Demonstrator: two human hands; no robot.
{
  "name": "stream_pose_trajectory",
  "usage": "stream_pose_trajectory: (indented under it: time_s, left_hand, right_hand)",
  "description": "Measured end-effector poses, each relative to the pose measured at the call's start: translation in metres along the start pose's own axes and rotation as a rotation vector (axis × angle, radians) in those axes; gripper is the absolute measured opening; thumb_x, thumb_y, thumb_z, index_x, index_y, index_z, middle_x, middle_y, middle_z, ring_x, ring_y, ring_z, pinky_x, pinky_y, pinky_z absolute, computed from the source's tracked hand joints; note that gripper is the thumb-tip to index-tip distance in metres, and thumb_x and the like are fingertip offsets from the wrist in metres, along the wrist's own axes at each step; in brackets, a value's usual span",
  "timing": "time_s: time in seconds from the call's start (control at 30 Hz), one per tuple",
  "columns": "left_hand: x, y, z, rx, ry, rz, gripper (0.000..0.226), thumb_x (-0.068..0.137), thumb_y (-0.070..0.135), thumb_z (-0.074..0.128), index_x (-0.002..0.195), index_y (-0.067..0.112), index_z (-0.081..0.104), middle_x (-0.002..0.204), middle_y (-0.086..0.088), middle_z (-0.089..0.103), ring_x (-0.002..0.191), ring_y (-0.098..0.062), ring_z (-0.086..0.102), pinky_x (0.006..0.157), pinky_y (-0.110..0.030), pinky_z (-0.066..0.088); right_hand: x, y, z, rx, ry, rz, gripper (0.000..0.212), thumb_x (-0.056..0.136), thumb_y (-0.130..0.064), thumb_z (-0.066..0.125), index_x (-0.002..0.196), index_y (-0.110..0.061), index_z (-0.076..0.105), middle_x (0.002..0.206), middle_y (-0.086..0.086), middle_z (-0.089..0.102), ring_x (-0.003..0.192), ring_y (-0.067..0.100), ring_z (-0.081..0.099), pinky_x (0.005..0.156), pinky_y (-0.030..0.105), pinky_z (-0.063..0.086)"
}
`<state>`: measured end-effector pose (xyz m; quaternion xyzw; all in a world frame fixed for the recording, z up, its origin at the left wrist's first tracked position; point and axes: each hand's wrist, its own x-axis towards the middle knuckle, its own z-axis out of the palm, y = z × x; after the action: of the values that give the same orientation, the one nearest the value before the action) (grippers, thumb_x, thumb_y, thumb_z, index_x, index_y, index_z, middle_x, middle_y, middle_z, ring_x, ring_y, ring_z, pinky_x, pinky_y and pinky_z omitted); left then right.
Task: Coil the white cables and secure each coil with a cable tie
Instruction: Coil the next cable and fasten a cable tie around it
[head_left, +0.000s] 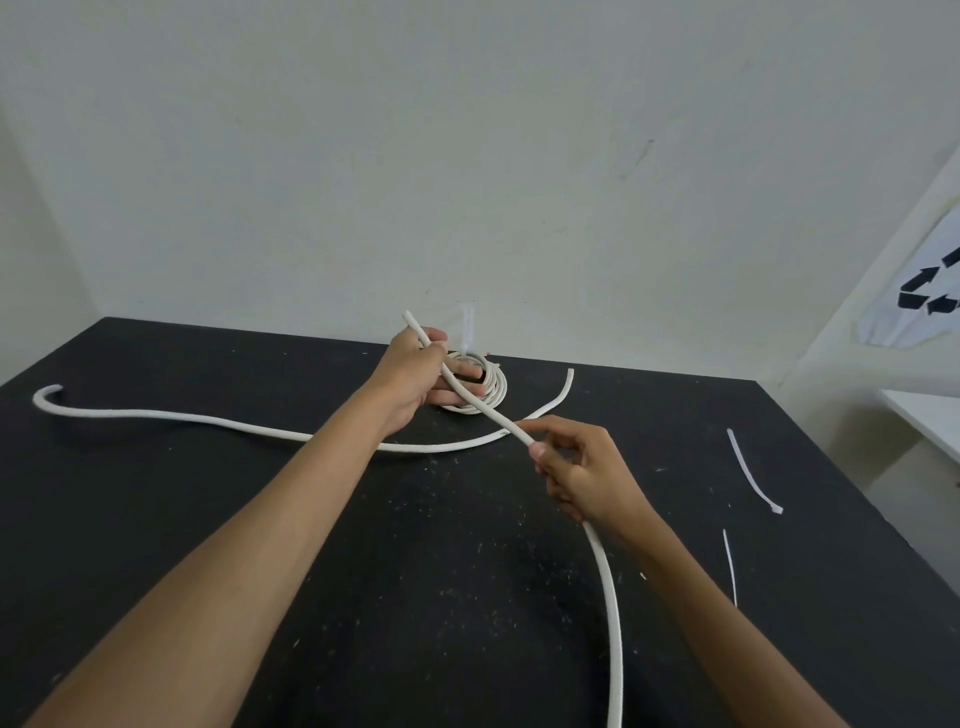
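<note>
A white cable (485, 408) runs straight between both hands above the black table (208, 519). My left hand (415, 382) grips it near its free end, which sticks up past the fingers. My right hand (582, 470) pinches it lower down, and its slack (610, 597) curves off the frame's bottom edge. Behind my left hand lies a finished coil (491, 387) with a cable tie (468, 327) standing up from it. A second loose white cable (182, 418) stretches across the table from far left to behind the hands.
Two loose white cable ties lie on the right of the table, one (753, 473) further back and one (730, 566) nearer. A white wall stands just behind the table. A white bin with a recycling sign (930, 296) is at the far right.
</note>
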<state>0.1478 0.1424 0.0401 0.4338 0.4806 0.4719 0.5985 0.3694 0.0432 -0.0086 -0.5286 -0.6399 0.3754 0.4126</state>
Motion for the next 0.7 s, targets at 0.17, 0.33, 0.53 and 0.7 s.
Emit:
stream_pose_trajectory:
  time_s: [0.17,0.33,0.53,0.7]
  left_hand:
    - [-0.008,0.001,-0.014,0.234,0.072,-0.033,0.043,0.110,0.036,0.057,0.109,-0.007,0.067,0.084,-0.021,0.080,0.076,-0.033,0.081,0.066,-0.041,0.068]
    - [-0.015,0.008,-0.032,1.257,0.500,0.455,0.040,0.096,0.056,0.071,0.080,0.019,0.074,0.070,0.002,0.068,0.076,-0.024,0.069,0.075,-0.038,0.058]
    - [-0.015,0.008,-0.008,1.344,0.045,0.800,0.054,0.108,0.059,0.040,0.089,0.020,0.072,0.081,0.003,0.066,0.086,-0.021,0.063,0.076,-0.038,0.040]
    - [-0.017,0.005,-0.007,1.291,0.010,0.608,0.065,0.105,0.069,0.039,0.063,0.020,0.049,0.057,0.001,0.050,0.058,-0.022,0.050,0.054,-0.035,0.030]
  right_hand:
    - [0.008,-0.004,-0.018,0.061,0.094,-0.013,0.030,0.108,-0.003,0.058,0.116,-0.022,0.081,0.070,0.006,0.051,0.051,0.016,0.038,0.043,0.023,0.029]
    - [0.025,-0.014,-0.045,-0.115,0.090,-0.018,0.033,0.108,-0.007,0.058,0.112,-0.030,0.081,0.068,-0.002,0.056,0.048,0.012,0.041,0.043,0.022,0.035]
    - [0.043,-0.046,-0.046,-0.301,0.037,-0.148,0.030,0.105,-0.009,0.062,0.113,-0.029,0.083,0.066,-0.010,0.063,0.054,0.001,0.050,0.053,0.013,0.037]
    - [0.048,-0.053,-0.055,-0.164,0.114,-0.112,0.016,0.103,-0.013,0.070,0.098,-0.021,0.082,0.074,0.002,0.075,0.055,0.011,0.049,0.048,0.016,0.037]
